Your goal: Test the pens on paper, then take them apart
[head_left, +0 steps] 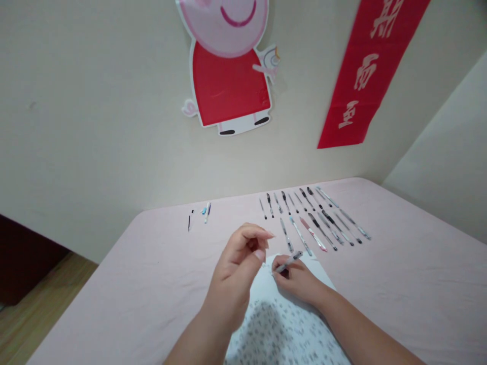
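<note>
Pale pink cloth covers the surface [133, 289], and a white sheet of paper [292, 324] lies on it at the near side, its lower part dense with small dark marks and its top mostly plain. Over the upper part of the sheet, the right hand [299, 283] pinches a clear-barrelled pen [291, 260] between thumb and fingers, the point slanting down to the left; whether the tip touches the paper is hard to tell. The left hand [238, 279] appears beside it over the sheet's left edge, fingers curled towards the thumb; I cannot tell if that grip is pressed together. Beyond the hands, many pens lie slanted in two rows, among them a pink pen [313, 235] in the nearer one. Well to the left are a slim dark refill [189, 223], a small blue object [204, 211] and a white-and-blue pen [207, 213]. A red-dressed cartoon cutout [230, 83] and a red banner [365, 76] hang on the wall [95, 126].
</note>
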`<state>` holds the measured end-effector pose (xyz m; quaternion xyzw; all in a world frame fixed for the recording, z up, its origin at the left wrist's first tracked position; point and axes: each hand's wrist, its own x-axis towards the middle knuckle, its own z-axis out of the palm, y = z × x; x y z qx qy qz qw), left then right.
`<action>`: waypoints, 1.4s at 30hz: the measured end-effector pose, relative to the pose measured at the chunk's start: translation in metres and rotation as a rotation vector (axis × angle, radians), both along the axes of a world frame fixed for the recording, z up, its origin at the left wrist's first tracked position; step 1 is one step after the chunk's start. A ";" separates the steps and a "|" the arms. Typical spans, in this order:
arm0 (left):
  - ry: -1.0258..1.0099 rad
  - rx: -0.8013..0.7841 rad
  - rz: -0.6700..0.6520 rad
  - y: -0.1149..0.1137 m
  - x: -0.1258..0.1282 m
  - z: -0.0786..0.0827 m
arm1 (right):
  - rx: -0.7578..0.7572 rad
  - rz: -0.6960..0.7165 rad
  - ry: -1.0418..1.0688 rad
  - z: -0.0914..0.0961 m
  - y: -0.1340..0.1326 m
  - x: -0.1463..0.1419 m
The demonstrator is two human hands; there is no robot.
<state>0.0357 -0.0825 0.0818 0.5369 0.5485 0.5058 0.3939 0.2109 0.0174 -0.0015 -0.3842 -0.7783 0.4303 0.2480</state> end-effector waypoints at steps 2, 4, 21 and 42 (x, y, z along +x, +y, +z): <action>0.006 -0.012 0.023 0.022 0.013 0.000 | 0.050 0.015 -0.057 0.001 0.000 0.000; 0.011 -0.034 0.049 0.036 0.021 -0.005 | 0.085 0.016 -0.094 0.001 0.000 0.000; 0.468 0.086 0.061 0.041 0.009 -0.084 | 0.094 0.042 -0.107 0.000 0.001 -0.001; 0.471 0.098 0.043 0.041 0.006 -0.088 | 0.048 -0.082 0.105 -0.002 0.006 -0.002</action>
